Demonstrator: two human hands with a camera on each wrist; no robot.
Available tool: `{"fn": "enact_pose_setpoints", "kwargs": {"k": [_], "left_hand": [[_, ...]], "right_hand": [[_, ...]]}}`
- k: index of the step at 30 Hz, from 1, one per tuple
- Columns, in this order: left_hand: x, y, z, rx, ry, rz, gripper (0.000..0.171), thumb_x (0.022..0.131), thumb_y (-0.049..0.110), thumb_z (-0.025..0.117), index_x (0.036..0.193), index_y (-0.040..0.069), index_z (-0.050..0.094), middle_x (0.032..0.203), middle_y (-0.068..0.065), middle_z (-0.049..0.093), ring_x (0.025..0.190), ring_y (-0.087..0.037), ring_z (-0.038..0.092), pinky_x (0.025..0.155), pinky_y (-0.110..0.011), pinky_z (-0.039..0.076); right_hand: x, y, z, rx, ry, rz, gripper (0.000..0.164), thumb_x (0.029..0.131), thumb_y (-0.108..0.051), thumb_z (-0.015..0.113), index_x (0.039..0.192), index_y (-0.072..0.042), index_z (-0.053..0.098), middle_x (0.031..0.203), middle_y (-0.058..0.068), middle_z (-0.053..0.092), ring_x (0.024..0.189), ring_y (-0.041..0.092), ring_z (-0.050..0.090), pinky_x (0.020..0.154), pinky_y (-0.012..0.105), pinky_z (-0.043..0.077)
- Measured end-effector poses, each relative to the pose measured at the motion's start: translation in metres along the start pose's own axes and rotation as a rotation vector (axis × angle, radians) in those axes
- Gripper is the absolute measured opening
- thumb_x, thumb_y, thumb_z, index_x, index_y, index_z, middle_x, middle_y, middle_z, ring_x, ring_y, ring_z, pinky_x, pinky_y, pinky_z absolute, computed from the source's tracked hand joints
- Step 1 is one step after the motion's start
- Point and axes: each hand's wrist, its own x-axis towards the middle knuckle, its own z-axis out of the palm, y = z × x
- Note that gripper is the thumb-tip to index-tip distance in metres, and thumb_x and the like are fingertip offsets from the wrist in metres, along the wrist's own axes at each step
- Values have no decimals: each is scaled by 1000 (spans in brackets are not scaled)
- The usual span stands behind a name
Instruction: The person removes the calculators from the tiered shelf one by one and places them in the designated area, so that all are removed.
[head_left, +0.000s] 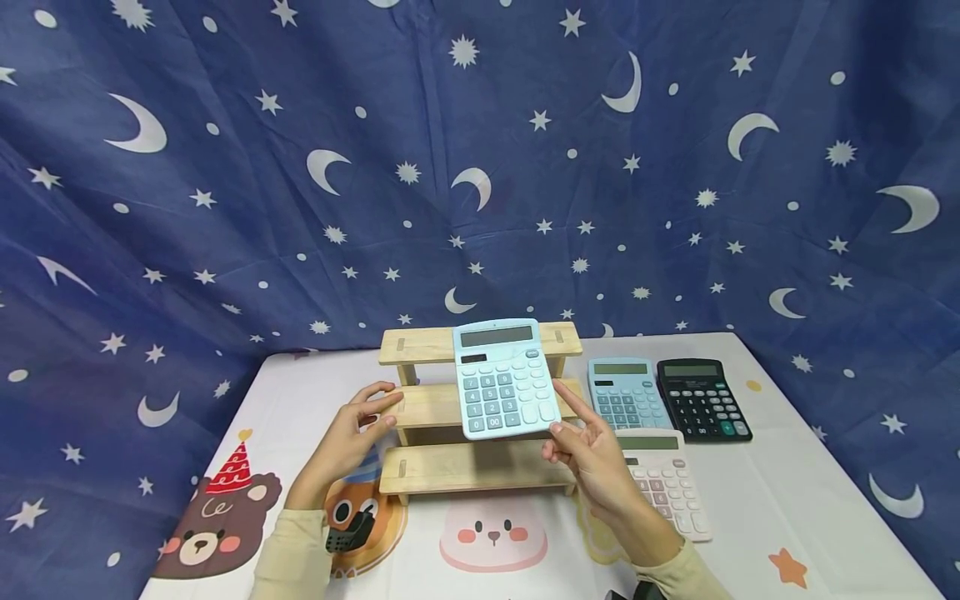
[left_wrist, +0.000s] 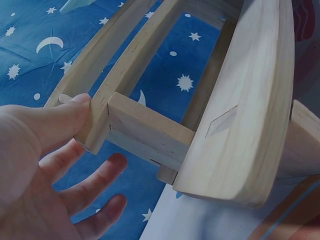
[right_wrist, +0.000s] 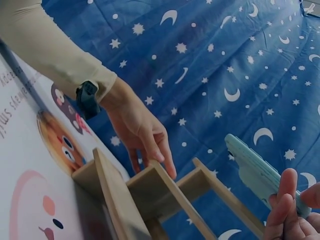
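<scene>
My right hand (head_left: 598, 467) pinches a light blue calculator (head_left: 491, 379) by its lower right corner. The calculator is raised in front of a three-tier wooden stand (head_left: 480, 475), keys and display facing me. In the right wrist view the calculator (right_wrist: 257, 167) shows edge-on, apart from the stand's tiers. My left hand (head_left: 347, 437) grips the left end of the middle tier. The left wrist view shows its thumb (left_wrist: 75, 110) on the upper face of that board and the other fingers spread below and beside it.
Right of the stand lie a second light blue calculator (head_left: 628, 400), a black calculator (head_left: 703, 408) and a white calculator (head_left: 667, 492). The white cloth (head_left: 750, 492) carries cartoon animal prints. A blue curtain (head_left: 300, 225) with moons and stars hangs behind.
</scene>
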Motion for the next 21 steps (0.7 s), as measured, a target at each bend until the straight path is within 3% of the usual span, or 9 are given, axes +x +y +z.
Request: {"fn": "enact_pose_setpoints", "kwargs": {"k": [6, 11, 21], "left_hand": [[-1, 2, 0, 4, -4, 1, 40, 100, 10, 62, 138, -4, 60, 149, -20, 48, 132, -38, 51, 98, -31, 51], [0, 0, 0, 0, -5, 4, 40, 100, 9, 62, 138, -5, 59, 149, -23, 48, 133, -39, 50, 98, -28, 51], [0, 0, 0, 3, -2, 3, 41, 100, 10, 62, 138, -4, 59, 149, -24, 47, 135, -40, 48, 99, -29, 50]], "right_hand": [[-9, -1, -9, -15, 21, 12, 70, 102, -3, 53, 161, -1, 16, 72, -7, 71, 67, 3, 68, 68, 16, 56], [-18, -4, -18, -49, 27, 26, 70, 103, -6, 54, 161, 0, 15, 73, -6, 72, 68, 2, 68, 69, 16, 56], [-32, -6, -36, -52, 10, -14, 69, 103, -3, 52, 160, 4, 13, 76, -4, 72, 70, 3, 69, 70, 18, 57]]}}
